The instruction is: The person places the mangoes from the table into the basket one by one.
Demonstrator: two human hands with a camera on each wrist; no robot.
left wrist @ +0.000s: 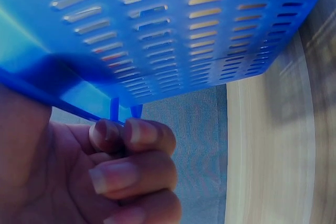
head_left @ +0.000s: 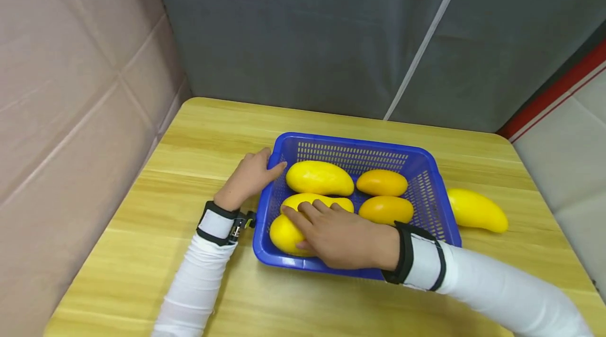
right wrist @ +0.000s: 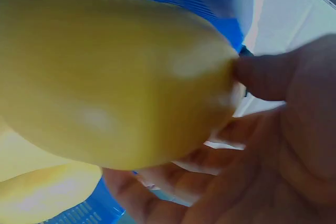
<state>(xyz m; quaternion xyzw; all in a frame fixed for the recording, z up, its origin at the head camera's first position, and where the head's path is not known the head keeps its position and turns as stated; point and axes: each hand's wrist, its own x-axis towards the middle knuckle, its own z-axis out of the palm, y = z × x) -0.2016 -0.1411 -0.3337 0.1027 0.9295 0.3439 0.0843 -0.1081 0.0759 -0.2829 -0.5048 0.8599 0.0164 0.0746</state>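
A blue plastic basket (head_left: pixel 360 140) with slotted walls holds several mangoes. My left hand (head_left: pixel 251 175) grips its left rim, thumb over the top and fingers curled beneath the edge in the left wrist view. Inside the front left corner, my right hand (head_left: pixel 338 234) holds a large yellow mango (right wrist: pixel 121 72), its thumb on one side and fingers round the other. Behind that lies a second yellow mango (head_left: pixel 341 203), partly covered by my fingers. A third yellow mango (head_left: pixel 319 177) rests at the back left. Two smaller orange mangoes (head_left: pixel 382 183) lie on the right side.
Outside the basket, against its right wall, another yellow mango (head_left: pixel 477 211) lies on the wooden table (head_left: pixel 156 242). A grey curtain (head_left: pixel 293 37) hangs behind the table's far edge. Pale padded walls (head_left: pixel 71 90) stand on the left and right.
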